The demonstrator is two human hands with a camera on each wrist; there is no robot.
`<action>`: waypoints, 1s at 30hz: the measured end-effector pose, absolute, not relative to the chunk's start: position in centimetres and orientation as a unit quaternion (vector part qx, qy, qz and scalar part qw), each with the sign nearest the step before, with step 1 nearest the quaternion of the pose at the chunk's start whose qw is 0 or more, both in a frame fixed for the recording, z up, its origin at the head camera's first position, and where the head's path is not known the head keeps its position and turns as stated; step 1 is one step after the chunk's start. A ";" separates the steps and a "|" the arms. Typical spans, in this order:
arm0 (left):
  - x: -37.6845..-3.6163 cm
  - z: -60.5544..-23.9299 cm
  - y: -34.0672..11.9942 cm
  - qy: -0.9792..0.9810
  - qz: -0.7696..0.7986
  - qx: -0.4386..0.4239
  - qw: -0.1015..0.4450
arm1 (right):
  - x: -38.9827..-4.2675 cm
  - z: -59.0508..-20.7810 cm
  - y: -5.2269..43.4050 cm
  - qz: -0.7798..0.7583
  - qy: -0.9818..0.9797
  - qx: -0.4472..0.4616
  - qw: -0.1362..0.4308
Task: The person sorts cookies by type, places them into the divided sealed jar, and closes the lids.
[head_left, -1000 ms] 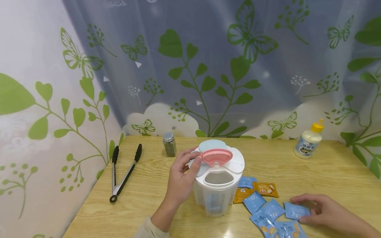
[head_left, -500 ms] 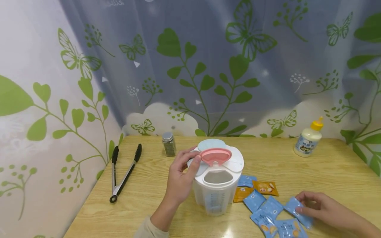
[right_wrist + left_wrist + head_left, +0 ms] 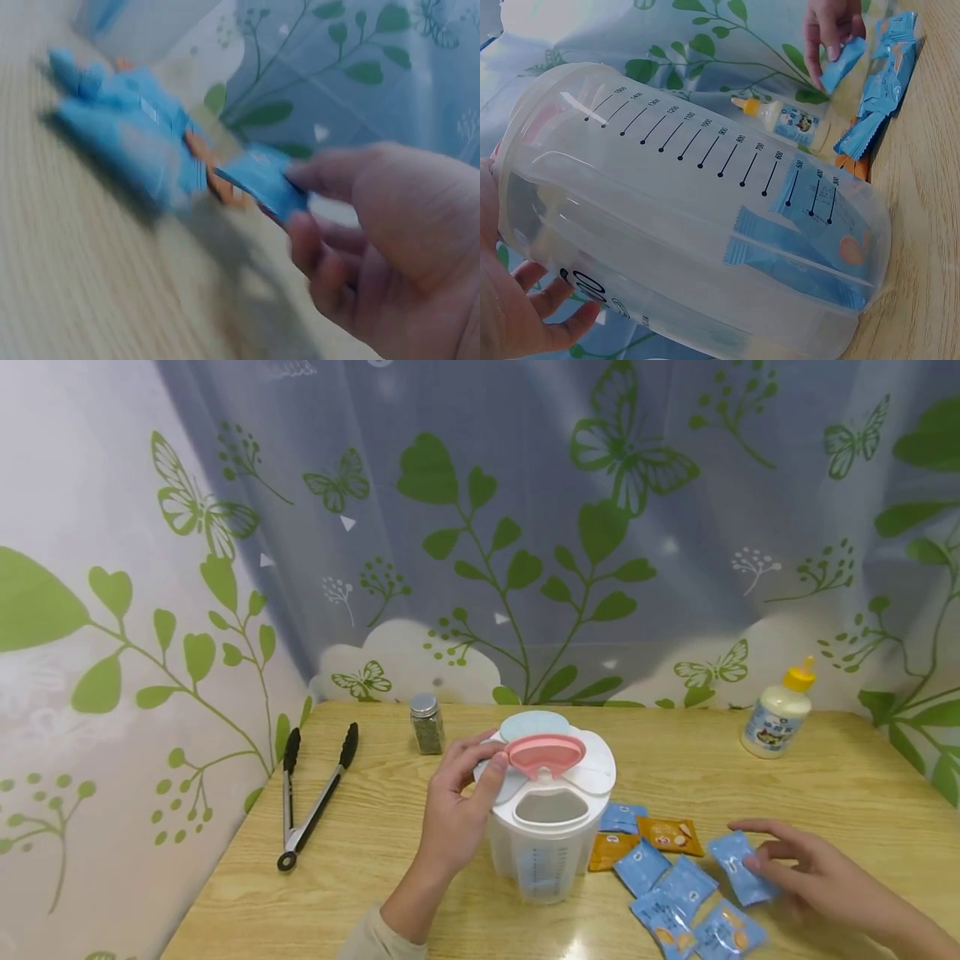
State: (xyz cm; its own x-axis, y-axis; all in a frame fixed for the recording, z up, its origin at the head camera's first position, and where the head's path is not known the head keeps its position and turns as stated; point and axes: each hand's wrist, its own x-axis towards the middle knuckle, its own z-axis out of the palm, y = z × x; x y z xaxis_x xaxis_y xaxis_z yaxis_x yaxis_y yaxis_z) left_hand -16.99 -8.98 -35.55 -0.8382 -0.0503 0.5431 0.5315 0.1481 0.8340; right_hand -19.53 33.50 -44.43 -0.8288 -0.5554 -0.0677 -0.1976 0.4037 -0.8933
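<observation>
A clear plastic container (image 3: 547,835) with a white lid and a pink flap (image 3: 546,753) stands mid-table; the opening nearest me is uncovered. My left hand (image 3: 459,810) grips its left side, thumb on the lid. The left wrist view shows the container wall (image 3: 690,217) with a printed scale and a blue packet inside (image 3: 810,251). My right hand (image 3: 806,877) pinches a blue packet (image 3: 738,864) just above the table at the right, also seen as the blue packet (image 3: 259,180) between thumb and fingers. Several blue packets (image 3: 667,897) and two orange packets (image 3: 667,835) lie beside the container.
Black-tipped metal tongs (image 3: 307,806) lie at the left of the wooden table (image 3: 862,793). A small spice jar (image 3: 427,724) stands behind the container. A white bottle with a yellow cap (image 3: 776,714) stands at the back right. Leaf-patterned curtains close off the back and left.
My right hand has taken one blue packet from the pile and lifted it slightly, shifting left and up. The left hand and container have stayed put.
</observation>
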 end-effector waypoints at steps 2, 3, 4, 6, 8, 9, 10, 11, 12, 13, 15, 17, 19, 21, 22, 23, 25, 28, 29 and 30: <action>-16.6 -34.9 -8.9 -0.722 -0.631 -0.165 0.229 | -19.4 -44.0 32.9 -0.497 0.828 -0.213 0.148; -16.5 -34.7 -8.9 -0.724 -0.630 -0.162 0.228 | -19.4 -43.7 32.6 -0.499 0.832 -0.201 0.135; -16.4 -34.6 -8.9 -0.726 -0.629 -0.159 0.227 | -19.3 -43.4 32.2 -0.501 0.837 -0.177 0.129; -16.3 -34.4 -8.9 -0.728 -0.629 -0.155 0.224 | -19.2 -42.8 31.6 -0.509 0.842 -0.127 0.125; -16.3 -34.5 -8.9 -0.729 -0.629 -0.153 0.222 | -19.0 -42.2 31.0 -0.521 0.839 -0.084 0.130; -16.4 -34.6 -8.9 -0.727 -0.631 -0.154 0.221 | -18.9 -42.0 30.7 -0.526 0.837 -0.066 0.134; -16.4 -34.6 -8.9 -0.726 -0.633 -0.154 0.220 | -18.8 -41.8 30.5 -0.533 0.833 -0.055 0.136; -16.4 -34.7 -8.9 -0.725 -0.635 -0.154 0.220 | -18.7 -41.6 30.2 -0.539 0.830 -0.051 0.136; -16.7 -35.1 -8.9 -0.724 -0.635 -0.154 0.221 | -18.6 -41.5 30.0 -0.545 0.826 -0.047 0.134; -16.7 -35.1 -8.9 -0.723 -0.636 -0.154 0.221 | -18.5 -41.4 29.8 -0.552 0.822 -0.049 0.132; -16.7 -35.0 -8.9 -0.722 -0.637 -0.153 0.222 | -18.3 -41.2 29.4 -0.566 0.812 -0.055 0.130; -16.6 -34.9 -8.9 -0.726 -0.634 -0.150 0.221 | -18.1 -41.0 28.9 -0.577 0.804 -0.059 0.131; -16.3 -34.5 -8.8 -0.728 -0.633 -0.148 0.219 | -17.8 -40.6 28.3 -0.586 0.796 -0.060 0.136; -16.4 -34.5 -8.8 -0.727 -0.633 -0.151 0.222 | -17.6 -40.2 27.7 -0.591 0.792 -0.064 0.140; -16.4 -34.6 -8.8 -0.726 -0.632 -0.153 0.223 | -17.4 -40.0 27.4 -0.592 0.791 -0.062 0.142; -16.6 -34.9 -8.8 -0.725 -0.632 -0.154 0.225 | -17.3 -39.8 27.1 -0.592 0.791 -0.058 0.143; -17.1 -35.7 -9.0 -0.724 -0.633 -0.156 0.227 | -17.1 -39.3 26.4 -0.595 0.789 -0.060 0.137; -17.8 -36.8 -9.1 -0.722 -0.634 -0.159 0.229 | -16.8 -38.8 25.4 -0.605 0.784 -0.066 0.127; -18.1 -37.1 -9.2 -0.721 -0.634 -0.159 0.229 | -16.8 -38.6 25.1 -0.610 0.780 -0.069 0.125; -18.2 -37.2 -9.2 -0.720 -0.635 -0.160 0.229 | -16.7 -38.5 24.8 -0.615 0.776 -0.071 0.122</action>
